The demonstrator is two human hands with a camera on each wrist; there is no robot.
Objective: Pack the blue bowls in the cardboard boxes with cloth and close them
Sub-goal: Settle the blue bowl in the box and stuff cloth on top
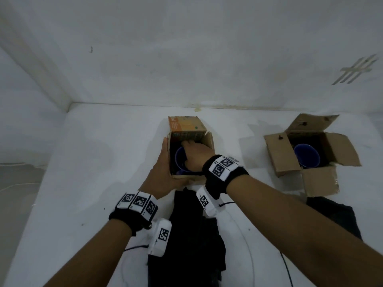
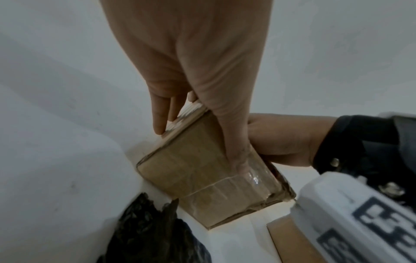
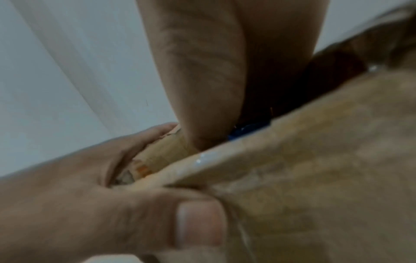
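Observation:
A small cardboard box (image 1: pixel 209 141) stands open at the middle of the white surface, its printed flap folded back. My left hand (image 1: pixel 163 170) grips the box (image 2: pixel 198 178), fingers down its left wall and thumb on the front face. My right hand (image 1: pixel 196 154) reaches inside it, fingers curled down over the right rim of a blue bowl (image 1: pixel 179 159); the fingertips are hidden. A sliver of the bowl (image 3: pixel 247 129) shows beside that hand (image 3: pixel 213 71). A black cloth (image 1: pixel 192 228) lies just in front of the box.
A second cardboard box (image 1: pixel 277 154) stands open at the right with another blue bowl (image 1: pixel 306 158) inside and its flaps spread. Another black cloth (image 1: pixel 335 216) lies in front of it. White walls close off the back and left.

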